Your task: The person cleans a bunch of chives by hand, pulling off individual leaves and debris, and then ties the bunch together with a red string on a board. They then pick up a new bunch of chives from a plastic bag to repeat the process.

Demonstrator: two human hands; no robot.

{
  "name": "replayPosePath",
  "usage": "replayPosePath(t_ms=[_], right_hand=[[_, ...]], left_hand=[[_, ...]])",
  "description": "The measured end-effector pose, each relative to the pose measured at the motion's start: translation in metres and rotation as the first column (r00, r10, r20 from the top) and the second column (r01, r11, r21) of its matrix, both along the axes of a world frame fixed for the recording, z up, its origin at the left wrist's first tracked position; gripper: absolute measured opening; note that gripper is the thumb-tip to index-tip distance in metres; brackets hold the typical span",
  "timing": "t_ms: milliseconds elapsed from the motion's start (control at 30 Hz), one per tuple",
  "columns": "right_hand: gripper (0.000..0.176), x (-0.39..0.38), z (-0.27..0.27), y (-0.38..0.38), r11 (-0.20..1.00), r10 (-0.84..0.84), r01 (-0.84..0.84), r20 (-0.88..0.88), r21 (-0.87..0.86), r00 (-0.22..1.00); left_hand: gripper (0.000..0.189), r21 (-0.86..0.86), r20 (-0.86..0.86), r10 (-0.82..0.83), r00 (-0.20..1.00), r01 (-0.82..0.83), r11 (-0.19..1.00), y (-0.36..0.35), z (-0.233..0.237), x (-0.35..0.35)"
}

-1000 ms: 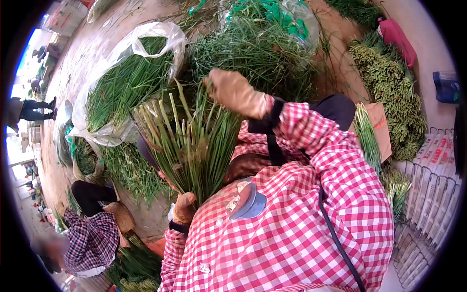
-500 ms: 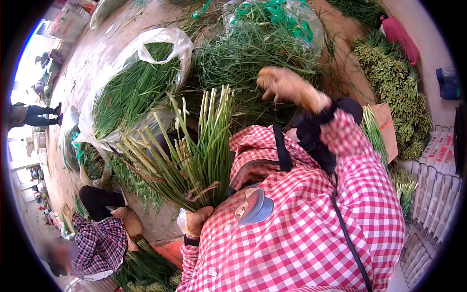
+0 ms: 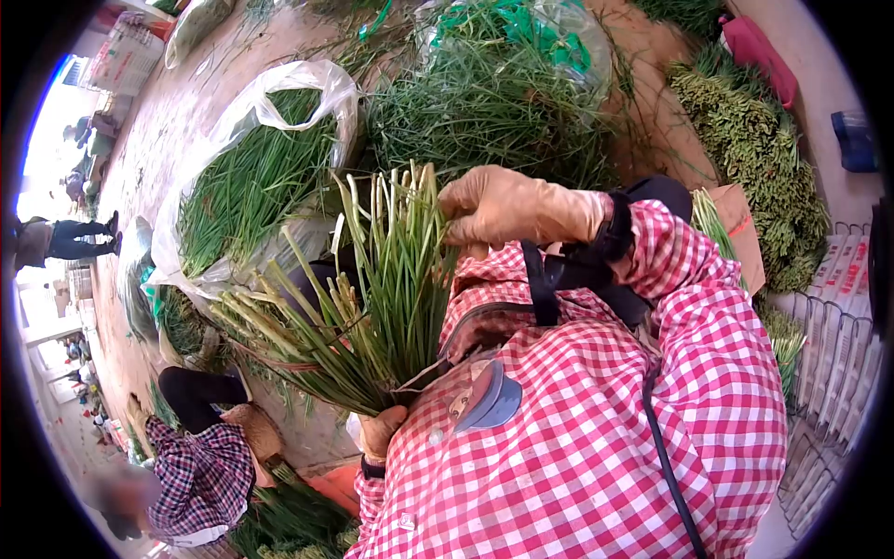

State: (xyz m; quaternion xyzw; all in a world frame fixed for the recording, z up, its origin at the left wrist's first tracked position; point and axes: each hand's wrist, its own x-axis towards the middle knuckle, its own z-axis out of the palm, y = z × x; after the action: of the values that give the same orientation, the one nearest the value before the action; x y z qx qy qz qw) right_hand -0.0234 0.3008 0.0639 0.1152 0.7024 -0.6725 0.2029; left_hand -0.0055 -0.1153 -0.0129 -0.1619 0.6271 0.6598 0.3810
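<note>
A fanned bunch of long green stems (image 3: 372, 307), with pale cut ends upward, stands against my checked smock. My left hand (image 3: 380, 434), in a tan glove, is closed around its lower end. My right hand (image 3: 521, 205), gloved too, is at the bunch's upper right edge, its thumb and fingers closed on stems there. The fingertips are partly hidden among the stems. Behind the bunch lies a loose heap of thin green stalks (image 3: 484, 121).
An open clear plastic bag (image 3: 166, 233) of greens stands at left. Stacked green bundles (image 3: 745, 158) line the right side, near a metal rack (image 3: 833, 345) and a cardboard piece (image 3: 738, 224). Another person (image 3: 200, 466) sits at lower left; someone stands farther off (image 3: 74, 239).
My right hand has come down and left from above the heap to the stems' upper right edge, and its fingers have closed. My left hand still holds the bunch.
</note>
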Motion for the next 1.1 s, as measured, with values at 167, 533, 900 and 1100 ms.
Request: replayPosePath(t_ms=[167, 533, 900, 1100], right_hand=[[0.015, -0.021, -0.013, 0.056, 0.843, -0.343, 0.461, -0.383, 0.278, 0.858], [0.069, -0.035, 0.006, 0.029, 0.789, 0.408, -0.214, -0.231, 0.576, 0.883], [0.059, -0.047, 0.030, 0.050, 0.707, 0.418, 0.317, -0.735, 0.632, 0.534], [0.025, -0.058, -0.012, -0.017, 0.481, 0.799, 0.158, -0.506, 0.862, 0.325]], left_hand=[[0.038, -0.024, -0.298, -0.528, 0.796, 0.546, 0.837, -0.059, -0.054, -0.025], [0.029, -0.067, -0.105, -0.266, 0.958, 0.260, 0.963, 0.004, -0.010, -0.002], [0.027, -0.198, -0.124, -0.396, 0.910, 0.368, 0.908, 0.028, 0.012, -0.014], [0.039, -0.545, -0.517, -0.689, 0.508, 0.425, 0.723, 0.028, 0.018, -0.013]])
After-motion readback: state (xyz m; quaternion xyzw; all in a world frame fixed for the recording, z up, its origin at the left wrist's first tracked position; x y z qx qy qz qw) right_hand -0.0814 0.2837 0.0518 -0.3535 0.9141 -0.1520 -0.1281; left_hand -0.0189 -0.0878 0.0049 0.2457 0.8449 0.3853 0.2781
